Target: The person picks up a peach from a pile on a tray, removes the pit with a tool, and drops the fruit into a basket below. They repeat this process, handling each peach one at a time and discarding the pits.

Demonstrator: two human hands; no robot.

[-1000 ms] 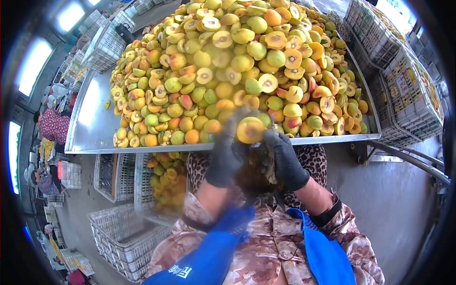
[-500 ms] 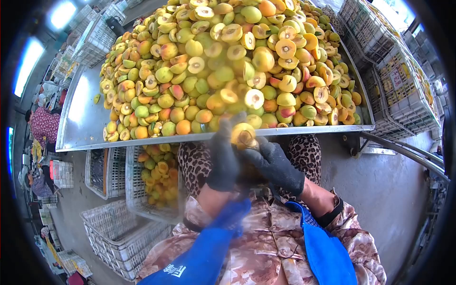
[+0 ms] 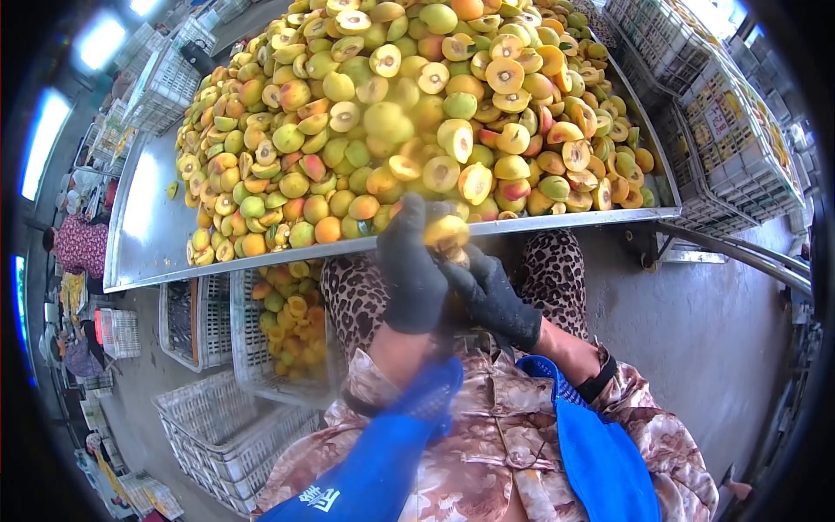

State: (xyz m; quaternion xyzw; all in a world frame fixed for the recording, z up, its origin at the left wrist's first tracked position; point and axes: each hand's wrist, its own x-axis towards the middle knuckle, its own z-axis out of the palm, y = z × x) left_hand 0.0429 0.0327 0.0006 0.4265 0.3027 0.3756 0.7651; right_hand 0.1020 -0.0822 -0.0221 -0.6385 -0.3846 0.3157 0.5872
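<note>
A yellow apricot half [image 3: 445,231] is held up in front of me at the tray's near edge. My left hand [image 3: 409,270], in a dark glove, is closed round its left side, thumb upward. Close against its lower side, my right hand [image 3: 494,300], gloved too, has its fingers pinched together by a brown patch under the fruit. I cannot tell what the right fingers hold. Just beyond both hands rises a large heap of cut apricots [image 3: 344,116], green, yellow and red-blushed, many with cut faces up, on a metal tray [image 3: 143,235].
Below the tray on the left, a crate [image 3: 246,348] holds more apricots. Pale plastic crates [image 3: 222,435] stand on the floor nearer me. Stacked crates [image 3: 726,143] rise on the right beside a metal rail [image 3: 739,250]. Another person [image 3: 83,244] is far left.
The left hand, blurred before, now shows sharply round the apricot, its thumb raised. Both hands stay close together at the tray edge. The view has shifted slightly.
</note>
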